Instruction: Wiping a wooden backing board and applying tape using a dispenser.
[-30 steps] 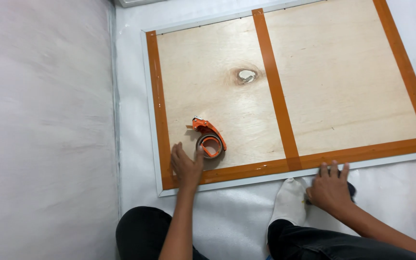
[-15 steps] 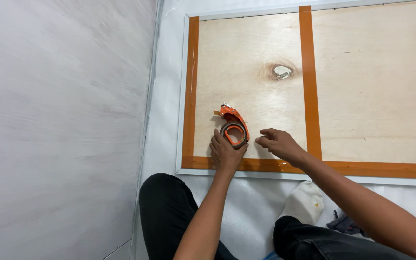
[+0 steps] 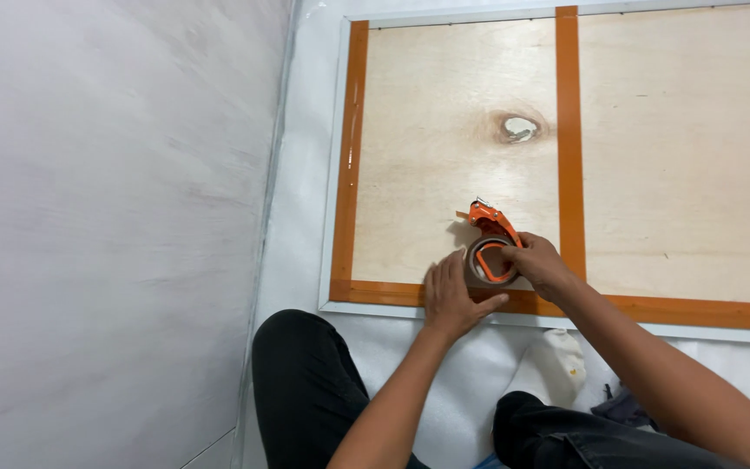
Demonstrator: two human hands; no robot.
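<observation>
Right hand (image 3: 538, 263): closed around the orange plastic tape dispenser (image 3: 490, 243).
Left hand (image 3: 450, 295): open, pressed flat on the orange tape strip (image 3: 375, 293).
Handling: dispenser judged light, rigid; best gripped by its handle.

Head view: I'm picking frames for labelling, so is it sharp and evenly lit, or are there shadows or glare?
Head view: sharp across the plywood board and both hands, no motion blur; soft, even light, with only a small shadow beside the orange tape dispenser held by the right hand; the left hand presses the board edge; no glare.
</observation>
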